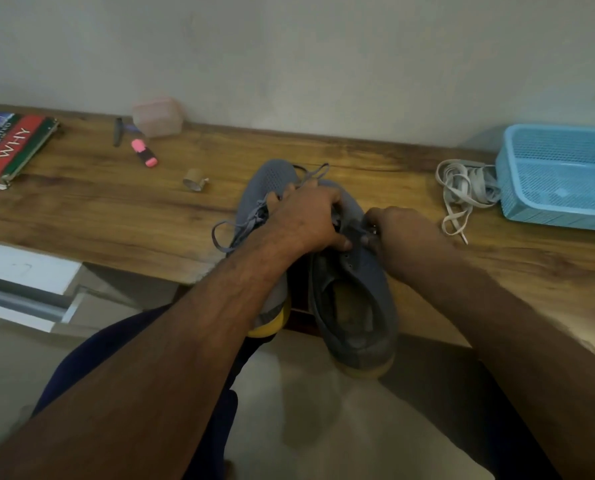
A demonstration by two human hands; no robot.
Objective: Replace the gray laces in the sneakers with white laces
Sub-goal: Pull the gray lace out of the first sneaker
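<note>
Setting: wooden desk (323, 157) against a pale wall, seen from above over two bare forearms.
Sneakers: pair of gray sneakers side by side at the desk's near edge, heels hanging past it; left sneaker (271, 178) mostly under the forearm, right sneaker (354, 289) with its opening in plain view.
Gray laces: gray lace (226, 233) looping loose from the left sneaker toward the left; another loose end at the toes.
White laces: white laces (462, 188) in a loose heap on the desk, well apart to the right, touching a blue basket (559, 178).
Left hand: left hand (309, 216) curled over the right sneaker's lace area, fingers closed on the upper.
Right hand: right hand (403, 233) just beside it, fingertips pinched together on something small at the eyelets, likely a gray lace.
Risk, overhang: hard tug on a lace likely to drag a sneaker off the edge, heels already unsupported.
Risk, snag: lace possibly jamming in an eyelet if pulled at an angle.
Risk, tangle: heaped white laces possibly knotting when lifted.
Hidden: eyelets, tongue and the pinched item covered by both hands; unclear how much gray lace remains threaded.
Cut off: book (12, 147) at far left and basket at right, both cropped.
Blurred: pink highlighter (144, 153) and small objects behind it, soft in focus.
</note>
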